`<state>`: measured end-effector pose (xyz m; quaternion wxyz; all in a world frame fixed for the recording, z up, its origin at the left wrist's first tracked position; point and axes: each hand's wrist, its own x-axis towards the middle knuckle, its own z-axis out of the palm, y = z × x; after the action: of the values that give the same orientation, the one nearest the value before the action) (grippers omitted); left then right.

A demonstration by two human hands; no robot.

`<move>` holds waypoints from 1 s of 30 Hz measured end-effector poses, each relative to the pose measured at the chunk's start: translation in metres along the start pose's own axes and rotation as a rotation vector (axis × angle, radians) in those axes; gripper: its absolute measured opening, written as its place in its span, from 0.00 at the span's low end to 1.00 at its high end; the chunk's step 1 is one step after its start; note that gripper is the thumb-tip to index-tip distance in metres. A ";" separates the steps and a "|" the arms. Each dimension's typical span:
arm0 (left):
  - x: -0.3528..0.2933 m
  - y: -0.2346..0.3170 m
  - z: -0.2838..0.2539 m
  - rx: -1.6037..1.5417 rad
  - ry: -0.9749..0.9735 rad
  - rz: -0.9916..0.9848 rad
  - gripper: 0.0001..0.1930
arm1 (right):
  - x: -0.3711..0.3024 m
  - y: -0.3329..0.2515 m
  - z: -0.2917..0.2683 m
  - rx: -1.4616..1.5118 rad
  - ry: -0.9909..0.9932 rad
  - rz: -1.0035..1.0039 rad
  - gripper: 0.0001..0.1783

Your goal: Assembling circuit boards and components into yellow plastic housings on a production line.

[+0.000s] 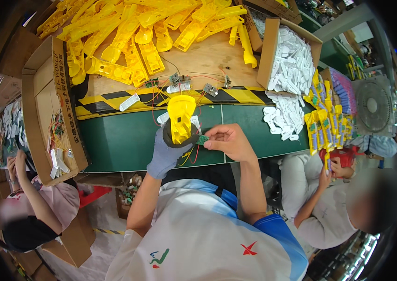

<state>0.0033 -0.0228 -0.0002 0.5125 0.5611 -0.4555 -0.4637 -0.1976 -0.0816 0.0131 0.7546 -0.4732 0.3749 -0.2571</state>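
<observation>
My left hand (164,153), in a grey glove, is closed around a yellow plastic housing (182,117) held upright over the green tabletop. A dark ring-shaped band (189,141) surrounds the lower part of the housing. To its right, my bare right hand (232,142) pinches a small green circuit board (202,140) between thumb and fingertips. Thin red and yellow wires (194,155) hang below the board, near the glove. White pieces (163,118) lie partly hidden behind the housing. Past them, several wired circuit boards (179,79) rest near the striped edge.
Yellow housings (128,37) are heaped on a wooden board (208,61) at the back. An open cardboard box (74,140) stands left; another box (265,61) spills white parts (292,61) at the right. Filled yellow housings (322,126) are stacked far right. A person (334,206) sits on either side.
</observation>
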 end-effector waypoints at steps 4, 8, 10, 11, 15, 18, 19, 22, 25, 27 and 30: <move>0.000 0.000 0.000 0.078 -0.017 0.071 0.18 | -0.002 0.001 -0.006 -0.072 -0.003 0.021 0.09; 0.000 -0.002 0.003 0.082 -0.004 0.085 0.18 | -0.001 0.006 -0.004 -0.155 0.091 -0.002 0.08; -0.002 -0.005 0.004 0.084 0.060 0.096 0.18 | -0.004 0.009 -0.001 -0.123 0.119 -0.029 0.08; -0.003 -0.004 0.005 0.087 0.058 0.093 0.18 | -0.004 0.008 -0.001 -0.140 0.131 -0.053 0.08; -0.004 -0.002 0.005 0.042 0.093 0.079 0.18 | -0.004 0.005 0.005 -0.092 0.175 -0.065 0.08; -0.004 -0.005 0.005 0.062 0.100 0.109 0.18 | -0.005 -0.001 0.010 -0.203 0.174 -0.033 0.10; -0.004 -0.006 0.005 0.073 0.095 0.119 0.18 | -0.004 -0.003 0.009 -0.207 0.171 -0.029 0.10; -0.001 0.000 0.004 0.079 0.086 0.107 0.20 | -0.002 -0.003 0.006 -0.239 0.142 -0.008 0.10; -0.003 0.006 0.006 0.112 0.083 0.114 0.18 | 0.001 -0.004 0.003 -0.230 0.149 0.014 0.10; -0.003 0.006 0.007 0.157 0.069 0.135 0.18 | -0.001 -0.006 0.005 -0.228 0.155 0.048 0.10; -0.003 0.011 0.010 0.148 0.087 0.109 0.19 | 0.001 -0.008 0.000 -0.221 0.145 0.073 0.10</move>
<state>-0.0076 -0.0219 0.0110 0.5135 0.5914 -0.4956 -0.3753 -0.1974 -0.0859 0.0194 0.6776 -0.5200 0.4712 -0.2201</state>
